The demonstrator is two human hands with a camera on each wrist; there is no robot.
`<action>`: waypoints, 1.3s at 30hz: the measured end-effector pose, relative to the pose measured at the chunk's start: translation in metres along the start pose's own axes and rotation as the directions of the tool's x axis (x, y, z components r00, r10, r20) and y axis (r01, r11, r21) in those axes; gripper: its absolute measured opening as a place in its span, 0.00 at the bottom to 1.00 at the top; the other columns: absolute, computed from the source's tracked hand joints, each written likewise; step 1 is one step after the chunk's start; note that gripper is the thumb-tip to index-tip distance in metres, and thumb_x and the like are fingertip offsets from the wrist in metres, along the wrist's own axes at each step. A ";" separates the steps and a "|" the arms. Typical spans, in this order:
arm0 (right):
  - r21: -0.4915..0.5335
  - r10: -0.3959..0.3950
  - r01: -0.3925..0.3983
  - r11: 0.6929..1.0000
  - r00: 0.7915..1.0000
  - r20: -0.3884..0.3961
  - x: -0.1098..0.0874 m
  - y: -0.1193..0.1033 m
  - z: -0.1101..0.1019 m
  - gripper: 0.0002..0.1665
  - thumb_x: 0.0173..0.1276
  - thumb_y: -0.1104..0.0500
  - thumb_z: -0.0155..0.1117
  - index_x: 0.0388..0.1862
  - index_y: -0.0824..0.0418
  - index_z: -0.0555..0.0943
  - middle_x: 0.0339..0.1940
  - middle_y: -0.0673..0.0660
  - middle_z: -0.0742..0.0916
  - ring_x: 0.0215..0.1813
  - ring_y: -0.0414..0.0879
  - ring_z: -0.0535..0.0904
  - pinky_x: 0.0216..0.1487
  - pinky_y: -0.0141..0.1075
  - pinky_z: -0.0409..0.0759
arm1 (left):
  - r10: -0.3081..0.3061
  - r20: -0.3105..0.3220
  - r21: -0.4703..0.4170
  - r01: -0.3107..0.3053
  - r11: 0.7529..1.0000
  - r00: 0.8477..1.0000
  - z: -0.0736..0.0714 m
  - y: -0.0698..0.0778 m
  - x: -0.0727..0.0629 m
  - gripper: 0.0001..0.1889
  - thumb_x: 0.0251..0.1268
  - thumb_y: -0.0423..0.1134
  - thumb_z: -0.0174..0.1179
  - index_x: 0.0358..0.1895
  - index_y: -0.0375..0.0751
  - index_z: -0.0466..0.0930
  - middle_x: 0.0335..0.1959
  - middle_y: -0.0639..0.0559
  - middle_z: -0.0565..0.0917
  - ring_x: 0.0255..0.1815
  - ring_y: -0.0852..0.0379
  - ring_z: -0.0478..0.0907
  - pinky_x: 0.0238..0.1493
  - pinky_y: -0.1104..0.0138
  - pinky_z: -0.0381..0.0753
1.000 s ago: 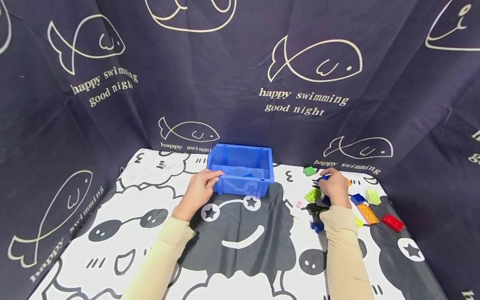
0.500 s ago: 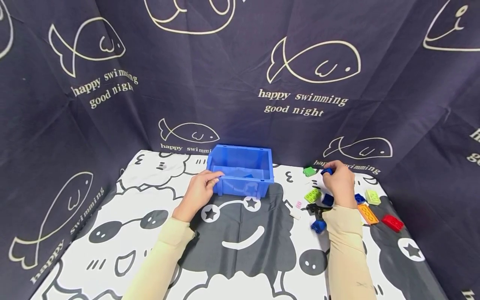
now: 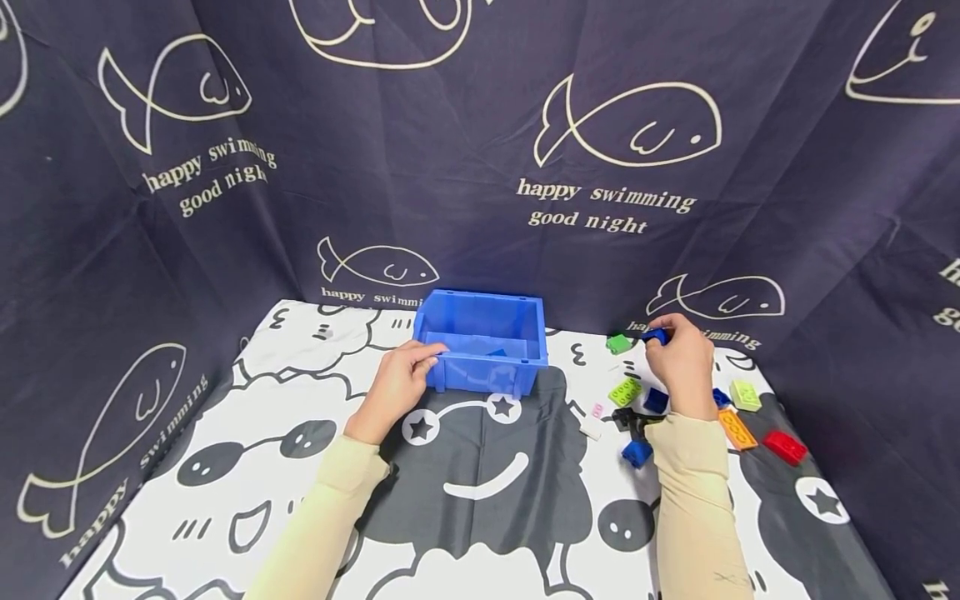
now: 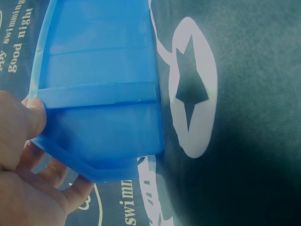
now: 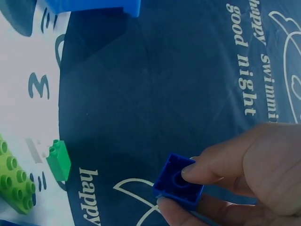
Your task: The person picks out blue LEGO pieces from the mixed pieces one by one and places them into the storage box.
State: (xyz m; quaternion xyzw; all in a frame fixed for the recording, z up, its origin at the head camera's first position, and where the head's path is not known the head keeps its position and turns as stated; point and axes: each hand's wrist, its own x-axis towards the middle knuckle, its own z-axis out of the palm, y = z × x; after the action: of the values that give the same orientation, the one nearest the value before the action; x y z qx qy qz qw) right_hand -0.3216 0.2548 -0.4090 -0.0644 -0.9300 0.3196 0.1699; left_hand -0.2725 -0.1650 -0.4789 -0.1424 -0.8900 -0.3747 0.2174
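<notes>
At the back right of the table my right hand (image 3: 680, 360) pinches a dark blue toy brick (image 5: 178, 181) between thumb and fingers. The brick's hollow underside shows in the right wrist view. A green brick (image 3: 618, 343) stands just left of this hand. My left hand (image 3: 401, 379) grips the front left corner of a blue plastic bin (image 3: 487, 372). In the left wrist view its thumb lies over the bin's rim (image 4: 40, 113) and the other fingers are outside, below it. A flat blue piece (image 3: 497, 353) shows through the bin's clear front.
Near the right forearm lie a lime brick (image 3: 625, 391), blue bricks (image 3: 637, 452), a black piece (image 3: 634, 421), an orange brick (image 3: 737, 429), a red brick (image 3: 785, 447) and a pale green brick (image 3: 746, 395). A dark fabric wall (image 3: 480, 167) rises behind the table.
My right hand has lifted the blue brick from among the others and moved slightly back and right, uncovering another dark blue brick. The left hand stays on the bin.
</notes>
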 end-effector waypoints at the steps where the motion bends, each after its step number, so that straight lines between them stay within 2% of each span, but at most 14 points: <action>1: 0.002 -0.001 0.001 1.000 1.000 0.000 -0.001 -0.002 -0.001 0.17 0.66 0.64 0.58 0.53 0.63 0.82 0.49 0.69 0.87 0.54 0.68 0.75 0.59 0.59 0.71 | -0.003 0.003 -0.001 0.003 1.000 1.000 0.000 0.000 0.000 0.15 0.70 0.27 0.63 0.54 0.44 0.90 0.42 0.47 0.89 0.43 0.50 0.84 0.49 0.55 0.82; 11: 0.019 -0.112 0.114 0.993 0.991 -0.071 -0.008 -0.019 -0.007 0.17 0.63 0.66 0.58 0.50 0.64 0.84 0.46 0.69 0.88 0.52 0.68 0.79 0.59 0.58 0.70 | -0.004 0.006 0.004 0.004 1.000 1.000 0.000 0.000 0.001 0.14 0.70 0.28 0.63 0.54 0.44 0.90 0.42 0.46 0.89 0.43 0.50 0.84 0.49 0.55 0.82; 18: 0.035 -0.126 0.129 0.991 0.989 -0.080 -0.012 -0.029 -0.011 0.18 0.63 0.66 0.60 0.51 0.63 0.85 0.48 0.67 0.89 0.54 0.67 0.79 0.62 0.59 0.70 | 0.003 -0.004 0.002 -0.003 1.000 1.000 -0.001 0.000 0.000 0.15 0.70 0.27 0.63 0.54 0.44 0.90 0.42 0.47 0.89 0.39 0.51 0.81 0.45 0.57 0.81; 23: 0.044 -0.148 0.152 0.987 0.985 -0.091 -0.016 -0.038 -0.013 0.17 0.64 0.66 0.60 0.52 0.64 0.84 0.49 0.67 0.89 0.54 0.67 0.80 0.61 0.60 0.71 | -0.002 0.001 0.002 0.002 1.000 1.000 -0.001 0.000 0.000 0.15 0.71 0.27 0.63 0.55 0.44 0.90 0.43 0.47 0.89 0.40 0.51 0.82 0.47 0.56 0.81; 29: 0.057 -0.209 0.218 0.974 0.968 -0.138 -0.023 -0.050 -0.009 0.16 0.64 0.67 0.61 0.51 0.65 0.84 0.45 0.68 0.88 0.49 0.64 0.82 0.58 0.58 0.73 | -0.004 0.009 -0.004 0.004 1.000 1.000 0.001 0.001 0.001 0.15 0.70 0.27 0.63 0.54 0.44 0.90 0.42 0.47 0.89 0.42 0.50 0.83 0.48 0.56 0.82; 35: 0.065 -0.249 0.259 0.964 0.959 -0.137 -0.031 -0.060 0.002 0.16 0.64 0.68 0.63 0.51 0.64 0.84 0.42 0.68 0.87 0.46 0.62 0.82 0.53 0.57 0.75 | -0.005 0.016 -0.010 0.005 1.000 1.000 0.001 0.001 0.000 0.15 0.70 0.27 0.63 0.54 0.44 0.90 0.42 0.47 0.89 0.42 0.50 0.83 0.48 0.56 0.82; 39: 0.074 -0.309 0.324 0.943 0.938 -0.158 -0.032 -0.069 0.010 0.16 0.62 0.69 0.65 0.49 0.64 0.85 0.39 0.67 0.88 0.42 0.61 0.83 0.48 0.55 0.77 | 0.001 0.010 -0.009 -0.001 1.000 1.000 0.000 0.001 0.000 0.14 0.70 0.27 0.63 0.54 0.43 0.90 0.42 0.46 0.89 0.43 0.50 0.84 0.51 0.54 0.82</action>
State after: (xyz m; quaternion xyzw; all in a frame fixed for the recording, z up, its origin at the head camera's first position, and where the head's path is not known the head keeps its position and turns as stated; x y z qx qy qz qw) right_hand -0.2963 0.1871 -0.3829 0.0717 -0.8964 0.3284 0.2888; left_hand -0.2720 -0.1642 -0.4780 -0.1458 -0.8892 -0.3780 0.2125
